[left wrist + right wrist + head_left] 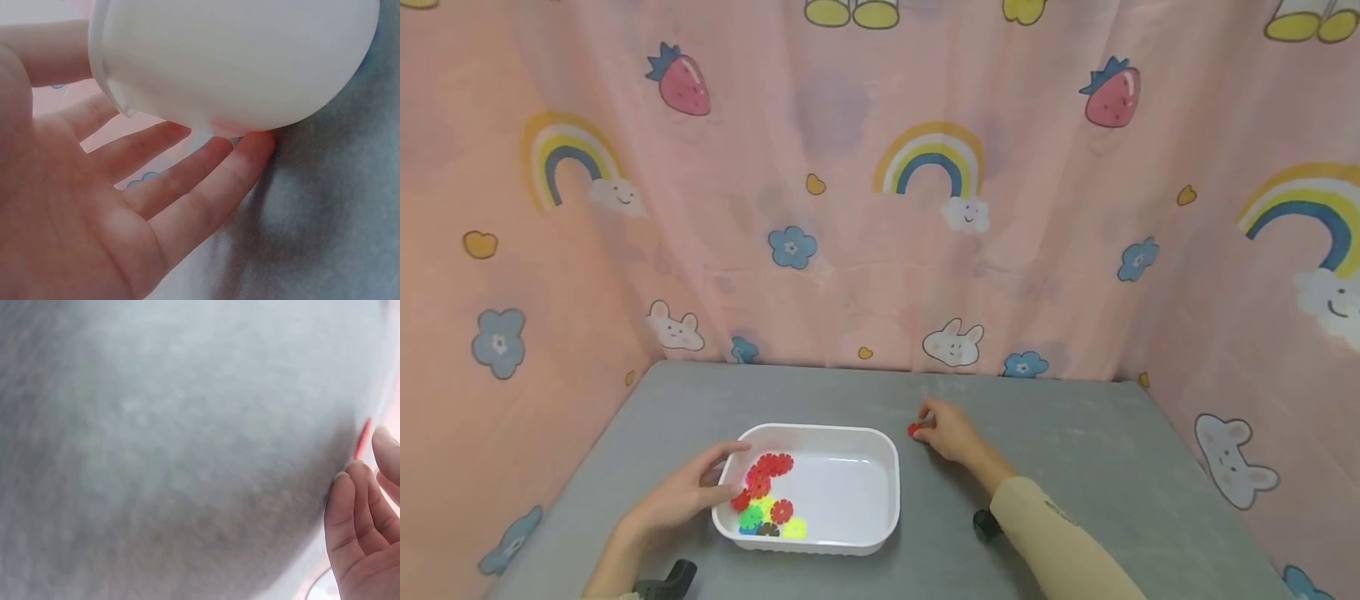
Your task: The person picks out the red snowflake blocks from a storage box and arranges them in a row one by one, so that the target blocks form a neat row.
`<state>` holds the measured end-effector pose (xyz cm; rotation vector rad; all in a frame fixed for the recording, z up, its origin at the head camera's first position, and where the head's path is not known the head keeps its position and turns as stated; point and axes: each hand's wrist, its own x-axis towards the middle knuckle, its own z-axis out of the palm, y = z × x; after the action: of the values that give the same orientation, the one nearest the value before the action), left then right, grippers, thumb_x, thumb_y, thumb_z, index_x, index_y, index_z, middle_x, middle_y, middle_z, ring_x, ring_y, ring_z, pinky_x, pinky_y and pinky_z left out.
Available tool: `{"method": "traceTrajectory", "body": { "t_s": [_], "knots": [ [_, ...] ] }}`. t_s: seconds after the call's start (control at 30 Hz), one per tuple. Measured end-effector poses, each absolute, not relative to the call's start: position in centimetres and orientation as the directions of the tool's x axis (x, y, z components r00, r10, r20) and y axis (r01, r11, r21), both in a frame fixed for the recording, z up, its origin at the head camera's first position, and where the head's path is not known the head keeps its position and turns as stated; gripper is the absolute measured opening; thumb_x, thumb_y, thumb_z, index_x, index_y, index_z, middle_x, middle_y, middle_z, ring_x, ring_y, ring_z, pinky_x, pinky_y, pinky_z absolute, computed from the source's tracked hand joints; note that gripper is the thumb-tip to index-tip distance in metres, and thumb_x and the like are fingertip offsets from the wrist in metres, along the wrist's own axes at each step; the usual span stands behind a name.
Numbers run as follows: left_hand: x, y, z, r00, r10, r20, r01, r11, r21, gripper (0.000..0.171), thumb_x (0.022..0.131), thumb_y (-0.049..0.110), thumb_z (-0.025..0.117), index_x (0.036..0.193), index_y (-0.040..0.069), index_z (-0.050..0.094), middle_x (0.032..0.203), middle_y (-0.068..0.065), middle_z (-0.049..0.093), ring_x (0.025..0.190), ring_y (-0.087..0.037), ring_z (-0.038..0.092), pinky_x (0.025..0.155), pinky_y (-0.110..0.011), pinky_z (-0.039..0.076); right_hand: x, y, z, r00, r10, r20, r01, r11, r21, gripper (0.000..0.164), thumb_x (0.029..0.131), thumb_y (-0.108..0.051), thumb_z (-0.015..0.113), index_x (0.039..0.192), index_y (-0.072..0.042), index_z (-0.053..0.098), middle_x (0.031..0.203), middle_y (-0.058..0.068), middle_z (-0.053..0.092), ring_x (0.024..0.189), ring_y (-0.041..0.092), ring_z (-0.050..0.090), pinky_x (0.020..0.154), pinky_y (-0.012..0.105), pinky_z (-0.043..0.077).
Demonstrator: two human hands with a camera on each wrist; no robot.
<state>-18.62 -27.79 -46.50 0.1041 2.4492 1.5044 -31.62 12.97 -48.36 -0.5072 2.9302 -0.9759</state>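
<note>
A white tray (880,492) stands on the grey table with several plastic snowflake discs in its left part: red discs (759,483), yellow (795,527), green (750,517), a dark one and a blue one. At the tray's left end, my left hand (681,496) holds the rim. In the left wrist view its fingertips (253,147) touch the tray's outer wall (237,62), and the thumb passes behind the rim. To the right of the tray, my right hand (953,433) pinches a red snowflake disc (913,429). That disc shows edge-on in the right wrist view (362,439), close to the tabletop.
Pink patterned curtain (865,292) hangs behind the grey table (1075,467) and along both sides. A black strap-like object (987,525) shows at the right sleeve, and another black piece (670,581) at the left wrist.
</note>
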Motion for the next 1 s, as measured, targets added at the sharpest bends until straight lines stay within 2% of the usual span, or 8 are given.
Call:
{"method": "traceTrajectory", "body": {
  "t_s": [0.13, 0.53, 0.8, 1.0],
  "knots": [
    [-18.9, -27.8, -46.4, -0.96, 0.21, -0.186, -0.074, 0.449, 0.891, 0.073, 0.088, 0.028, 0.078, 0.15, 0.013, 0.044, 0.16, -0.022, 0.03, 0.144, -0.053, 0.031, 0.1, -0.058, 0.05, -31.3, 13.2, -47.0, -0.961, -0.272, 0.055, -0.244, 0.738, -0.629, 0.018, 0.091, -0.011, 0.076, 0.103, -0.004, 0.063, 0.075, 0.003, 0.057, 0.061, 0.018, 0.052, 0.052, 0.029, 0.046],
    [-18.6, -27.6, -46.1, -0.961, 0.204, -0.188, -0.077, 0.455, 0.887, 0.075, 0.088, 0.027, 0.078, 0.151, 0.012, 0.042, 0.16, -0.024, 0.03, 0.144, -0.053, 0.032, 0.099, -0.057, 0.051, -28.5, 11.7, -41.0, -0.95, -0.273, 0.152, -0.303, 0.687, -0.66, 0.018, 0.094, -0.026, 0.074, 0.102, -0.01, 0.069, 0.078, 0.0, 0.061, 0.067, 0.017, 0.056, 0.058, 0.029, 0.051],
    [-18.4, -27.6, -46.1, -0.962, 0.194, -0.192, -0.079, 0.474, 0.877, 0.074, 0.089, 0.028, 0.078, 0.151, 0.011, 0.042, 0.159, -0.025, 0.031, 0.143, -0.054, 0.032, 0.099, -0.057, 0.051, -26.2, 10.0, -39.4, -0.924, -0.296, 0.242, -0.379, 0.628, -0.679, 0.016, 0.094, -0.024, 0.076, 0.1, -0.011, 0.068, 0.073, -0.003, 0.061, 0.059, 0.014, 0.056, 0.052, 0.027, 0.051],
    [-18.4, -27.4, -46.2, -0.961, 0.187, -0.203, -0.094, 0.47, 0.877, 0.074, 0.088, 0.03, 0.078, 0.151, 0.013, 0.043, 0.16, -0.022, 0.031, 0.143, -0.052, 0.033, 0.1, -0.058, 0.05, -24.8, 8.4, -39.2, -0.897, -0.329, 0.295, -0.438, 0.565, -0.699, 0.014, 0.095, -0.02, 0.074, 0.102, -0.009, 0.069, 0.074, -0.004, 0.061, 0.063, 0.012, 0.055, 0.053, 0.026, 0.049]
  ]
}}
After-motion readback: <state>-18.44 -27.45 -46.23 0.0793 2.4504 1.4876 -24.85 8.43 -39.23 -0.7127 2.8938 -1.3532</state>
